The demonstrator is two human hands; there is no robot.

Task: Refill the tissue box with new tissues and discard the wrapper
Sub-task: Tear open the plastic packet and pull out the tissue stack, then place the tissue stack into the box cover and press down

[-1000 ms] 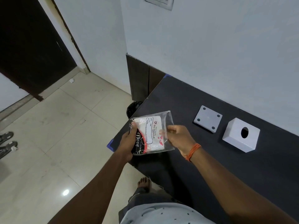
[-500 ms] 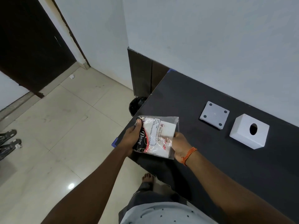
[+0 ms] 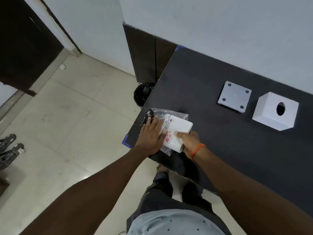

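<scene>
A clear plastic wrapper (image 3: 171, 116) with black and red print lies on the near left corner of the black table (image 3: 211, 78). My left hand (image 3: 151, 133) presses flat on its printed end. My right hand (image 3: 188, 140) grips the white stack of tissues (image 3: 179, 129), which sticks partly out of the wrapper's right side. The white tissue box (image 3: 269, 117) with a round hole stands at the right of the table. Its grey square base plate (image 3: 234, 96) lies flat just left of the box.
A black-lined waste bin (image 3: 143, 94) stands on the tiled floor just off the table's left edge. Dark cabinet panels (image 3: 144, 56) run along the wall behind it. Sandals (image 3: 10, 148) lie at the far left. My feet are under the table's front edge.
The pack came down from in front of me onto the table corner. My left hand went from gripping its end to pressing flat on it, and the tissues now stick out the right side.
</scene>
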